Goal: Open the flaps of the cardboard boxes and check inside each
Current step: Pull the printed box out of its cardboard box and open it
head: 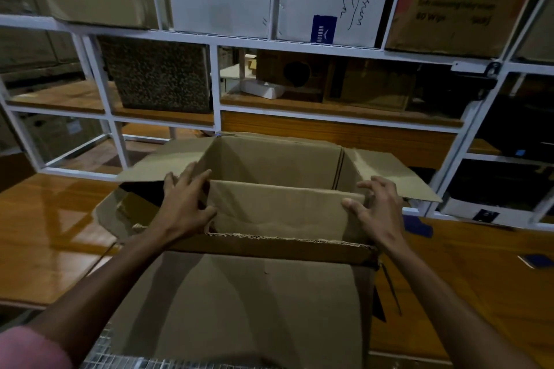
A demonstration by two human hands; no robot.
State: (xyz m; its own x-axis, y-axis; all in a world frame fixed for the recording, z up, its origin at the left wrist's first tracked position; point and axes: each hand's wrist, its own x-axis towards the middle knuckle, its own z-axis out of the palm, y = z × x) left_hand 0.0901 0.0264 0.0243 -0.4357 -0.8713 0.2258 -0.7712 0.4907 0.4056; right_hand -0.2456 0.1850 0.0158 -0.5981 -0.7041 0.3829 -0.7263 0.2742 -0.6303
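Standing open on a glossy wooden surface (45, 219), the cardboard box (239, 302) fills the lower middle of the head view, its top turned toward the camera. The left flap (162, 163) and the right flap (392, 174) are folded outward and lie roughly level, while the far flap (269, 156) stands up behind the opening. The near flap (278, 210) tilts inward over the opening, and a torn, corrugated edge runs along the box rim just below it.

The left hand (186, 204) grips the left end of the near flap, its fingers lying over the top edge and its thumb pressed against the flap's face. The right hand (377, 210) is at the flap's right end with fingers spread and loosely curled; the thumb touches the flap's upper corner, but whether the fingers close on the cardboard cannot be told. What lies inside the box is hidden by the near flap.

Behind the box, a white metal shelf rack (215, 84) holds other cartons, among them a white box with handwriting (332, 0).
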